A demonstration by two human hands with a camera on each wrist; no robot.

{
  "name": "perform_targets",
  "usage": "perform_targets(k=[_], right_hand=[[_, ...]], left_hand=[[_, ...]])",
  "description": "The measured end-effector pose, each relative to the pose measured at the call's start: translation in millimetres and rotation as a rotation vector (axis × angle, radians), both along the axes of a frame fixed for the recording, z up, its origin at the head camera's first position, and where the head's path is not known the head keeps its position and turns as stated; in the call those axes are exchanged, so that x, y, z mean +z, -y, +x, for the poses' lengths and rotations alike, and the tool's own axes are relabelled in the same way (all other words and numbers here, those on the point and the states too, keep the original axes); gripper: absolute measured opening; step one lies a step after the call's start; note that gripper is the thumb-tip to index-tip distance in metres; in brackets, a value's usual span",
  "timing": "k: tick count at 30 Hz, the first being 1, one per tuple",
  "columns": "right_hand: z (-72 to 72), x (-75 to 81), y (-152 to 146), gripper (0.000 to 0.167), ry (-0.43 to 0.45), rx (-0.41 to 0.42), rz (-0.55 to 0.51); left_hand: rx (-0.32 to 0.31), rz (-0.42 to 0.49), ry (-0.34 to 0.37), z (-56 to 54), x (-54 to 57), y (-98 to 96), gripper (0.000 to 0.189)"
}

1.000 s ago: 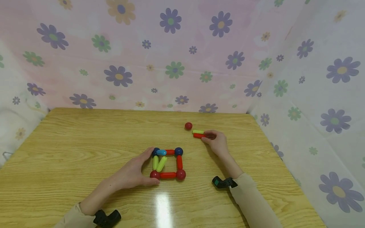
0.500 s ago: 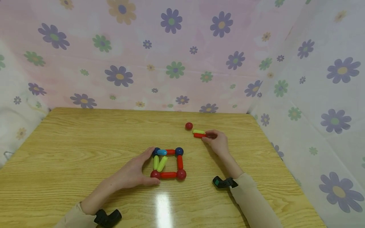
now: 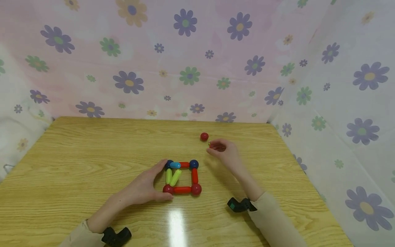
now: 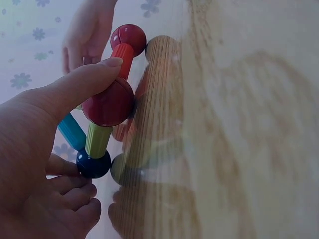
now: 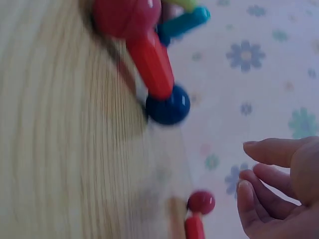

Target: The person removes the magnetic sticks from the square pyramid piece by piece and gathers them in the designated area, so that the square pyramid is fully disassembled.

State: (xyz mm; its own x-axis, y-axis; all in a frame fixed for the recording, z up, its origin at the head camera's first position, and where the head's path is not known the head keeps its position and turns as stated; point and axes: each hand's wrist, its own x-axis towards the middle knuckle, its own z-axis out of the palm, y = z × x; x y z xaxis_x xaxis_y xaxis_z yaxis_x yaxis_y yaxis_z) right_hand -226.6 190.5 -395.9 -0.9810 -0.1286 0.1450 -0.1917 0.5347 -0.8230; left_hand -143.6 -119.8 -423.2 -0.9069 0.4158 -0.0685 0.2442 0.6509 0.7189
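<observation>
A square frame of magnetic building rods and balls lies on the table, with red rods [image 3: 182, 189], a lime rod [image 3: 168, 176], two blue balls [image 3: 194, 164] and two dark red balls [image 3: 196, 189]. A light blue rod [image 3: 175, 165] and a second lime rod [image 3: 176, 177] rise from its left corners. My left hand [image 3: 140, 187] grips the frame's left side, its thumb at the near red ball [image 4: 110, 103] and fingers at the far blue ball [image 4: 93, 164]. My right hand [image 3: 227, 155] hovers by the loose rods, mostly hiding them; its loosely bent fingers hold nothing.
A loose red ball [image 3: 204, 137] sits on the table [image 3: 108, 144] just beyond my right fingertips. Beside it a loose red rod [image 5: 195, 228] shows in the right wrist view. Flowered curtains [image 3: 185, 96] border the table's back and sides.
My right hand has moved left and lifted away from the loose lime and red rods, which it now covers in the head view. The left hand and the frame have stayed put.
</observation>
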Motion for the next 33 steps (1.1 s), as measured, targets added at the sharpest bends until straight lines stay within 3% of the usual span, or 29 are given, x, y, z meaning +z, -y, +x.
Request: perform_targets(k=[7,17,24,33], right_hand=[[20.8,3.8,31.9,0.033,0.056,0.168,-0.064],[33.9,4.1,69.1,0.037,0.069,0.336,0.006],[32.8,2.4,87.3,0.040,0.079,0.366,0.084],[33.0,-4.3,90.8,0.028,0.141,0.359,0.044]], left_hand=[[-0.003,0.003,-0.001,-1.3,-0.5,-0.1,0.120],[-0.005,0.014,-0.003,-0.5,-0.1,-0.9,0.120],[-0.030,0.045,0.002,-0.6,-1.6,0.4,0.119],[-0.049,0.057,0.000,0.1,-0.1,2.6,0.118]])
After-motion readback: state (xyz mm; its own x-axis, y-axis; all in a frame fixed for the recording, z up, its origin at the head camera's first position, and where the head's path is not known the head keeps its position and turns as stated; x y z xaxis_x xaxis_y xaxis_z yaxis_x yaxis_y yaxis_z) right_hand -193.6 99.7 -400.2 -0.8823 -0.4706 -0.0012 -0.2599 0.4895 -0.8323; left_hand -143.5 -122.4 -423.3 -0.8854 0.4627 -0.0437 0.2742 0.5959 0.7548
